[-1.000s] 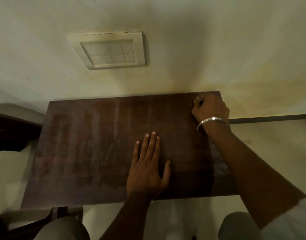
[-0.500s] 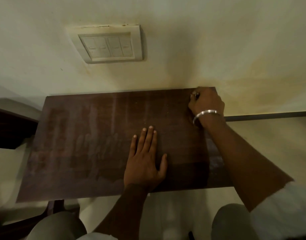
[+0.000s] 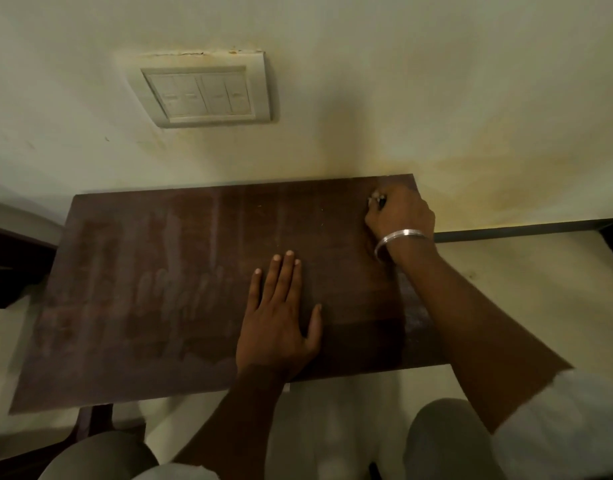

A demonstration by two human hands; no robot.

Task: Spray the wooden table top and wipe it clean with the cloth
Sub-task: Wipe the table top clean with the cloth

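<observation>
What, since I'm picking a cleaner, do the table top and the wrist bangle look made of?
Table top: dark brown wood grain, probably laminate or veneer; smooth, streaky sheen. Bangle: silvery polished metal, bright highlight along its band.

A person's left hand (image 3: 281, 327) lies flat, fingers straight, on a dark wooden surface (image 3: 132, 341) set against a cream wall (image 3: 436, 81), near the 6 o'clock edge. The right hand (image 3: 400, 214), a silver bangle (image 3: 402, 235) at the wrist, is curled at the 2 o'clock corner; whether its fingers enclose anything cannot be made out. Pale streaks (image 3: 180, 292) mark the wood towards 9 o'clock. A four-rocker switch plate (image 3: 208, 91) sits on the wall at 11 o'clock
</observation>
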